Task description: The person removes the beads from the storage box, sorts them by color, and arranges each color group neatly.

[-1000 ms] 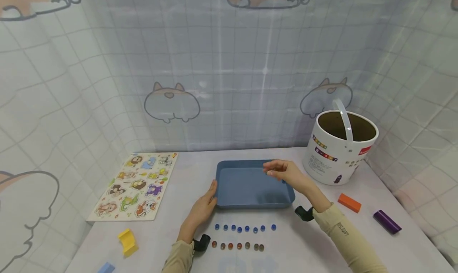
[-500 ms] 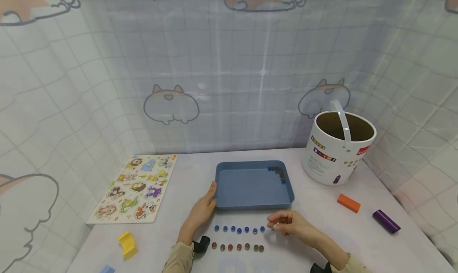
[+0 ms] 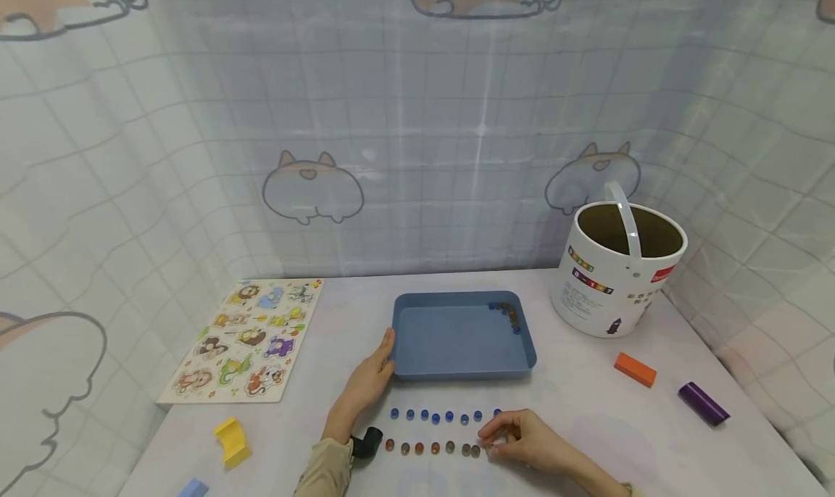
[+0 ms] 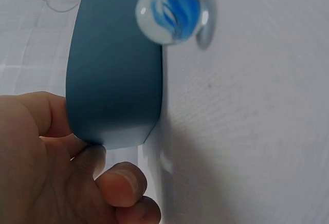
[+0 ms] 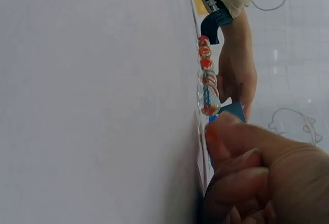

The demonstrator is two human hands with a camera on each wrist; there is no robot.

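Note:
My right hand point(image 3: 531, 443) pinches a small glass marble point(image 3: 488, 447) between thumb and fingertips at the right end of the nearer row. In the right wrist view its colour looks orange-red, though the fingers mostly cover it. Reddish and brownish marbles point(image 3: 435, 448) make up that row. Behind it runs a row of blue marbles point(image 3: 449, 416); the rightmost is partly behind my fingers. My left hand point(image 3: 364, 385) rests against the left outer wall of the blue-grey tray point(image 3: 459, 375). Several blue and brown marbles point(image 3: 512, 316) lie in the tray's far right corner.
A white bucket point(image 3: 590, 301) with a raised handle stands at the back right. Nearby lie an orange block point(image 3: 635, 370) and a purple block point(image 3: 703, 403). On the left are an animal puzzle board point(image 3: 251, 337), a yellow curved block point(image 3: 232, 441) and a light blue block point(image 3: 193, 488).
My right hand has come from over the tray's right side, past the blue row's end, to the nearer row, carrying a marble. The left hand has stayed at the tray.

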